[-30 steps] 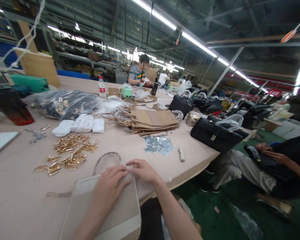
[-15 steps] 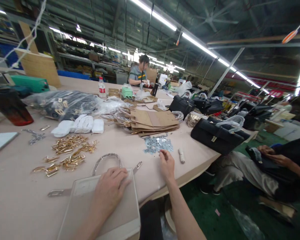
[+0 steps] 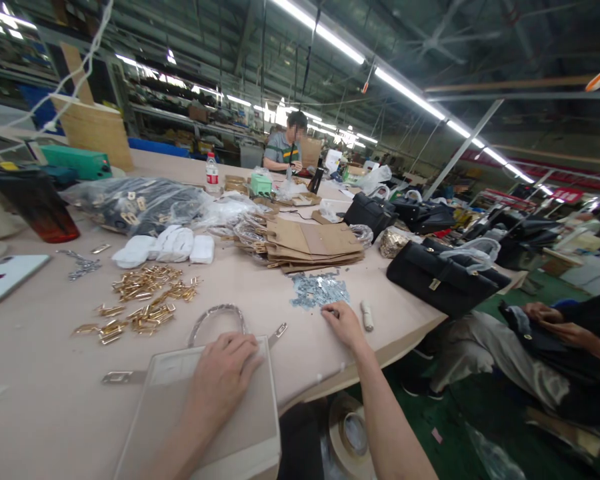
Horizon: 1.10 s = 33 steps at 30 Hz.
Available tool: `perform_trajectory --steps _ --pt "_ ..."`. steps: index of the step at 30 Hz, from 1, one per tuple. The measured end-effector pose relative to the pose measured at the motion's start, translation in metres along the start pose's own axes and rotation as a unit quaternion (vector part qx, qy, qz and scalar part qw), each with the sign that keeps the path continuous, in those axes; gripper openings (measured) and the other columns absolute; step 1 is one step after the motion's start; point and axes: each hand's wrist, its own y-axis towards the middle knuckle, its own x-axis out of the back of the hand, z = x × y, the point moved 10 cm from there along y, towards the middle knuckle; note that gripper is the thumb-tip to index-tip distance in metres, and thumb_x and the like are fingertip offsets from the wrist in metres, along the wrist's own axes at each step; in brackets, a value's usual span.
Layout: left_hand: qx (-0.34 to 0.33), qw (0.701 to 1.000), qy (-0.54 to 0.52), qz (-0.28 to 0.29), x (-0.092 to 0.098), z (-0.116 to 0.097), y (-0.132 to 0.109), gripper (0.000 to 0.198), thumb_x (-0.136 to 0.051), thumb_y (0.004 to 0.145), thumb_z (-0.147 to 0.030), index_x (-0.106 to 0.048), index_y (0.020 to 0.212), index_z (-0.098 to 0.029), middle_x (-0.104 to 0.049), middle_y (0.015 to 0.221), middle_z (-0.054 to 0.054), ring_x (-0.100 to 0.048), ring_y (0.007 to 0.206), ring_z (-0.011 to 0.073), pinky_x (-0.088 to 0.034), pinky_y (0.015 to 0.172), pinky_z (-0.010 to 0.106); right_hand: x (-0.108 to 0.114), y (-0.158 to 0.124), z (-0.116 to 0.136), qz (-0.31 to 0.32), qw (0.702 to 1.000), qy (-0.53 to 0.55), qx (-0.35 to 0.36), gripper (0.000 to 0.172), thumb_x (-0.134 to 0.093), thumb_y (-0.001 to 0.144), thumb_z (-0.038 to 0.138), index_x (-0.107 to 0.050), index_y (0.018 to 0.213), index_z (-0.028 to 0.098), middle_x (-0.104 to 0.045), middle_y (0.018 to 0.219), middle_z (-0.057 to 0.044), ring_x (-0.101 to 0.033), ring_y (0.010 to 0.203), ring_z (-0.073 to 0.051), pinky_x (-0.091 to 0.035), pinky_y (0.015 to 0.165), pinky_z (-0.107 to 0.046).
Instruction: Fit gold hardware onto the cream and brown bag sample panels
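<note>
A light beige handbag (image 3: 175, 393) lies flat before me, its wrapped handle (image 3: 215, 312) pointing away. Straps with metal buckles stick out at its left and right sides. Across its upper right part rests my left hand (image 3: 227, 367), palm down with the fingers lying on the surface. My right hand (image 3: 344, 323) is at the near edge of a heap of small silver metal plates (image 3: 320, 289). Its thumb and fingertips are drawn together; whatever is between them is too small to make out. A whitish wrapped roll (image 3: 367, 315) lies just right of that hand.
Gold-coloured hardware (image 3: 150, 307) is scattered on the left, near white cloth bundles (image 3: 175, 245) and a phone (image 3: 10, 279). Stacked brown bag pieces (image 3: 315, 243) lie beyond the plates. A black handbag (image 3: 440, 277) stands at the right edge, by a seated person (image 3: 500, 350).
My right hand has turned lower and flatter at the near edge of the plates, its fingers still together. My left hand stays on the handbag. The view has shifted slightly.
</note>
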Motion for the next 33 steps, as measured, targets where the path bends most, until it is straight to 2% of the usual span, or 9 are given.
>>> perform_trajectory --steps 5,12,14,17,21,23,26,30,33 --pt "0.009 1.000 -0.008 -0.005 0.001 0.001 -0.002 0.009 -0.067 0.096 -0.031 -0.068 0.104 -0.026 -0.072 0.120 0.003 -0.058 0.115 0.0262 -0.044 0.095 0.044 -0.009 0.017 0.000 0.066 0.998 -0.024 -0.005 0.011 -0.068 0.081 0.024 -0.078 0.084 0.023 -0.077 0.090 -0.005 -0.069 0.087 -0.024 -0.051 0.085 -0.034" --pt "0.040 0.999 -0.016 0.007 0.006 0.001 -0.008 0.053 -0.085 0.078 -0.048 -0.065 0.121 -0.023 -0.067 0.130 0.007 -0.056 0.122 0.0279 -0.045 0.103 0.045 -0.025 0.023 -0.009 0.096 0.995 -0.022 -0.009 0.007 -0.069 0.077 0.026 -0.070 0.072 0.021 -0.072 0.078 -0.006 -0.064 0.082 -0.024 -0.047 0.083 -0.036" --pt "0.047 0.999 -0.021 0.004 0.006 0.003 -0.008 0.054 -0.085 0.078 -0.050 -0.066 0.121 -0.023 -0.067 0.129 0.007 -0.056 0.122 0.0276 -0.045 0.104 0.045 -0.024 0.018 -0.015 0.067 0.998 -0.014 -0.005 0.011 -0.069 0.078 0.031 -0.071 0.077 0.021 -0.071 0.083 -0.006 -0.063 0.082 -0.023 -0.047 0.083 -0.036" --pt "0.049 0.998 -0.028 -0.002 0.005 0.005 -0.008 0.053 -0.086 0.077 -0.049 -0.068 0.119 -0.023 -0.068 0.127 0.006 -0.057 0.120 0.0272 -0.046 0.104 0.044 -0.007 0.005 -0.030 -0.032 0.996 0.072 -0.046 0.029 -0.070 0.080 0.041 -0.073 0.098 0.019 -0.070 0.088 -0.005 -0.060 0.077 -0.019 -0.047 0.076 -0.033" --pt "0.047 0.998 -0.034 -0.010 0.004 0.007 -0.008 0.052 -0.088 0.075 -0.048 -0.070 0.117 -0.023 -0.069 0.125 0.006 -0.058 0.117 0.0273 -0.047 0.103 0.044 0.008 -0.015 -0.046 -0.154 0.929 0.301 -0.152 0.050 -0.079 0.072 0.050 -0.072 0.109 0.018 -0.058 0.073 0.003 -0.046 0.059 -0.011 -0.036 0.053 -0.024" --pt "0.046 0.998 -0.033 -0.011 0.003 0.008 -0.008 0.051 -0.087 0.075 -0.049 -0.071 0.116 -0.023 -0.070 0.124 0.006 -0.058 0.117 0.0272 -0.047 0.103 0.043 -0.001 -0.022 -0.028 -0.144 0.898 0.380 -0.167 0.049 -0.086 0.066 0.047 -0.073 0.104 0.019 -0.057 0.071 0.004 -0.045 0.057 -0.009 -0.035 0.051 -0.022" --pt "0.044 0.999 -0.030 -0.006 0.002 0.009 -0.007 0.050 -0.086 0.076 -0.051 -0.072 0.115 -0.023 -0.070 0.123 0.005 -0.058 0.116 0.0270 -0.048 0.102 0.043 -0.032 -0.034 0.034 -0.051 0.889 0.432 -0.146 0.043 -0.089 0.068 0.044 -0.074 0.101 0.021 -0.064 0.080 0.001 -0.055 0.065 -0.011 -0.045 0.059 -0.023" --pt "0.049 0.999 -0.022 -0.008 0.004 0.009 -0.007 0.046 -0.086 0.077 -0.048 -0.073 0.114 -0.023 -0.070 0.122 0.006 -0.058 0.117 0.0272 -0.048 0.100 0.043 -0.085 -0.056 0.127 0.104 0.917 0.381 -0.061 0.031 -0.081 0.080 0.045 -0.075 0.100 0.022 -0.069 0.079 -0.001 -0.061 0.072 -0.016 -0.049 0.066 -0.027" --pt "0.052 0.998 -0.024 -0.009 0.006 0.008 -0.007 0.041 -0.083 0.081 -0.048 -0.072 0.113 -0.024 -0.071 0.120 0.006 -0.058 0.116 0.0271 -0.048 0.097 0.044 -0.111 -0.068 0.156 0.158 0.929 0.333 -0.022 0.028 -0.074 0.086 0.047 -0.076 0.098 0.021 -0.069 0.078 -0.002 -0.061 0.072 -0.017 -0.049 0.068 -0.029"
